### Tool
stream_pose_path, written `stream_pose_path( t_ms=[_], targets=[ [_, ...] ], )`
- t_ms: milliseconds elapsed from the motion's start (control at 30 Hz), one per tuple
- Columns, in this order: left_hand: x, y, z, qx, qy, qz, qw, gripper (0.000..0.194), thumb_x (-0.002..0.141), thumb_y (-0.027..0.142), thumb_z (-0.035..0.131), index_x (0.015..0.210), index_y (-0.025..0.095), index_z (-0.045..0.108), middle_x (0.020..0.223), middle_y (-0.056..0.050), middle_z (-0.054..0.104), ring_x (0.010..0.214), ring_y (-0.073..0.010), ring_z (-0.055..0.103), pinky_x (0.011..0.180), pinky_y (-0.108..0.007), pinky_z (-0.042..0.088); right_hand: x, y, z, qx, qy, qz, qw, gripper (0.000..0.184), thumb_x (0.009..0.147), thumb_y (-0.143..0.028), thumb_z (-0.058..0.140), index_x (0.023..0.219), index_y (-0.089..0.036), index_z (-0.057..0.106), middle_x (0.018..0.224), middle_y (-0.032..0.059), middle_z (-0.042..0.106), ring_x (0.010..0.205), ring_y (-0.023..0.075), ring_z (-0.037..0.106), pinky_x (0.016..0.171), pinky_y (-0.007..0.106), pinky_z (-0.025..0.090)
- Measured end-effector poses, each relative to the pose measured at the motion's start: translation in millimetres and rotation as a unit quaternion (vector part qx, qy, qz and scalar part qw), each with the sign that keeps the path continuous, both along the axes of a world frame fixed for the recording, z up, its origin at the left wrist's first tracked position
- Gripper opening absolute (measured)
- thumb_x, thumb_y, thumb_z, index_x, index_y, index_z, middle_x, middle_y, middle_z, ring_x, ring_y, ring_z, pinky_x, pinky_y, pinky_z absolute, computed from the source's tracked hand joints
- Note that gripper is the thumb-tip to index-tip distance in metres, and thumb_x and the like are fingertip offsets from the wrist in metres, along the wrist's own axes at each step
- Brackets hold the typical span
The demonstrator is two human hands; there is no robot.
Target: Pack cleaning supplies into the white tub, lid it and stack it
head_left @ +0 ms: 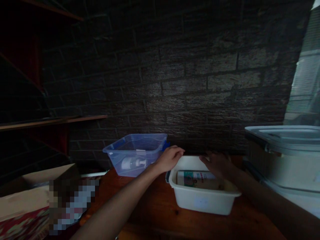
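A white plastic bin (205,201) stands on the wooden table, with a printed bottle or pack (197,179) lying inside it. My left hand (171,158) is at the bin's back left corner, its fingers bent and close together at the rim. At the back right, my right hand (217,163) is closed over the rim, fingers bent beyond it; this hand is dark, and its fingertips are partly hidden. To the left of the bin sits a clear bluish plastic bin (117,160) holding a white pump bottle (132,163).
Lidded storage boxes (295,163) are stacked at the right. An open cardboard box (25,200) stands at lower left, under wall shelves (55,122). The wooden table (150,206) backs onto a dark brick wall (175,73). A window (305,83) is at far right.
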State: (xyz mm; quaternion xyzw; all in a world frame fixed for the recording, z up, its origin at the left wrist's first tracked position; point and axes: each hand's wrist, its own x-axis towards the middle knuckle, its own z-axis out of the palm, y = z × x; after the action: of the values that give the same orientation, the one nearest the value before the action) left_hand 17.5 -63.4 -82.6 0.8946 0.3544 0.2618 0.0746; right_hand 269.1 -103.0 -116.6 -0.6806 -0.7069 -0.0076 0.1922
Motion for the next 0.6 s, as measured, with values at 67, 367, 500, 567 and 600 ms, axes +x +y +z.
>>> stream_pose_path(
  t_ms=[67, 367, 500, 567, 600],
  targets=[
    [-21.1, -7.5, 24.7, 0.024, -0.004, 0.001, 1.000, 0.039, 0.106, 0.034, 0.041, 0.116, 0.019, 0.075, 0.113, -0.007, 0.075, 0.105, -0.0188, 0.069, 0.094, -0.027, 0.050, -11.0, 2.3, 19.6, 0.022, 0.008, 0.020, 1.000, 0.053, 0.102, -0.052, 0.040, 0.128, -0.014, 0.067, 0.133, 0.0205, 0.067, 0.125, 0.0397, 0.061, 0.107, 0.060, 0.038],
    [-151.8, 34.8, 97.8, 0.017, 0.073, 0.143, 0.987, 0.031, 0.097, 0.031, 0.049, 0.105, 0.015, 0.075, 0.096, -0.005, 0.076, 0.089, -0.0200, 0.069, 0.078, -0.027, 0.048, -126.4, 49.7, 113.0, 0.090, 0.031, 0.233, 0.968, 0.034, 0.104, -0.037, 0.047, 0.119, -0.017, 0.071, 0.120, 0.0091, 0.074, 0.114, 0.0226, 0.068, 0.102, 0.033, 0.048],
    [-185.3, 66.3, 84.2, -0.076, 0.162, 0.173, 0.968, 0.017, 0.096, 0.027, 0.060, 0.099, 0.016, 0.073, 0.090, -0.003, 0.074, 0.085, -0.0177, 0.068, 0.080, -0.030, 0.052, -188.5, 85.0, 117.4, 0.044, -0.001, 0.295, 0.954, 0.031, 0.104, -0.040, 0.055, 0.113, -0.014, 0.070, 0.113, 0.0089, 0.073, 0.106, 0.0215, 0.069, 0.098, 0.043, 0.053],
    [-194.9, 80.4, 76.0, -0.127, 0.198, 0.187, 0.954, 0.019, 0.097, 0.031, 0.065, 0.103, 0.014, 0.070, 0.096, -0.004, 0.072, 0.086, -0.0183, 0.069, 0.080, -0.035, 0.057, -214.9, 102.4, 114.2, 0.010, -0.031, 0.308, 0.951, 0.031, 0.102, -0.041, 0.060, 0.111, -0.014, 0.069, 0.112, 0.0083, 0.072, 0.103, 0.0215, 0.069, 0.096, 0.045, 0.055],
    [-198.3, 87.4, 72.1, -0.148, 0.209, 0.196, 0.947, 0.022, 0.097, 0.033, 0.066, 0.105, 0.013, 0.069, 0.100, -0.005, 0.071, 0.087, -0.0187, 0.069, 0.080, -0.037, 0.059, -226.5, 111.0, 112.3, -0.009, -0.047, 0.310, 0.949, 0.030, 0.101, -0.041, 0.061, 0.112, -0.014, 0.069, 0.113, 0.0084, 0.071, 0.104, 0.0218, 0.069, 0.096, 0.045, 0.055]
  ],
)
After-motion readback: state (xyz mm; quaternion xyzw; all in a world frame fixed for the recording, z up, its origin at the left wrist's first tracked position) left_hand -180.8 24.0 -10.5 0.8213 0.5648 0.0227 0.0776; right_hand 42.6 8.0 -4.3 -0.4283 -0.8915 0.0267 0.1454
